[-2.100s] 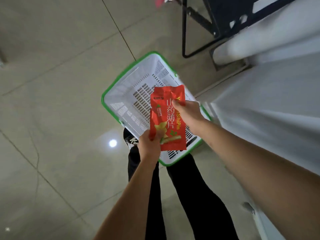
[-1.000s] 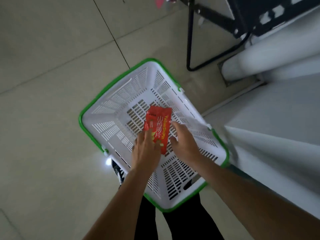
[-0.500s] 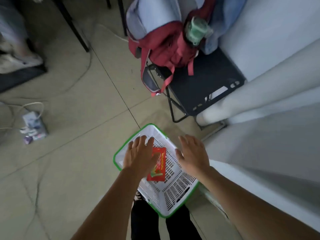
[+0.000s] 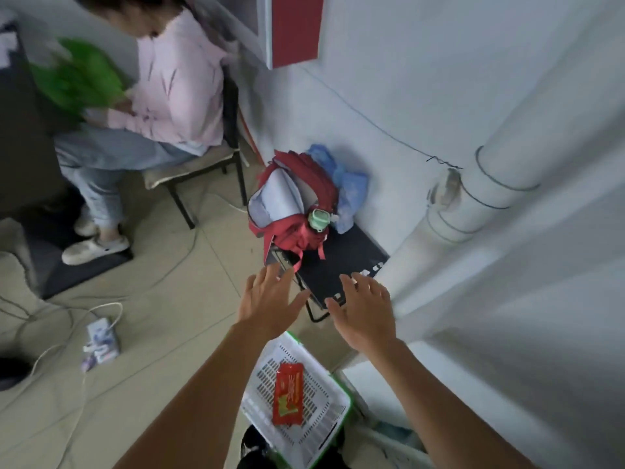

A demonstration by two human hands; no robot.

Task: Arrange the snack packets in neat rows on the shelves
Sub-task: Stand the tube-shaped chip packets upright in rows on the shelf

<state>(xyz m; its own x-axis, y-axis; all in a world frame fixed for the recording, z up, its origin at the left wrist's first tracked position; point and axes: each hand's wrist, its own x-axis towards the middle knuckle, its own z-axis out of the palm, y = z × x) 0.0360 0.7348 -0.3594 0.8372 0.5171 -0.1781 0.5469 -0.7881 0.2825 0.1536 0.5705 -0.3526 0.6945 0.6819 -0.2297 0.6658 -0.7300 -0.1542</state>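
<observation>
Both hands, left (image 4: 269,301) and right (image 4: 365,311), spread open, empty, apart above basket (image 4: 324,431); red snack packet (image 4: 287,394) inside. Backpack (image 4: 291,204) on black chair (image 4: 341,269) ahead.

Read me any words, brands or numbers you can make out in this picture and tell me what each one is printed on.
Nothing here can be read for certain.
Red snack packet in the white basket: yellow lettering runs along it, too blurred to read.
Small white and purple pack on the floor: has print, too small to read.
Red panel on the wall: no text shows.
Red backpack on the black chair: no label shows.
</observation>
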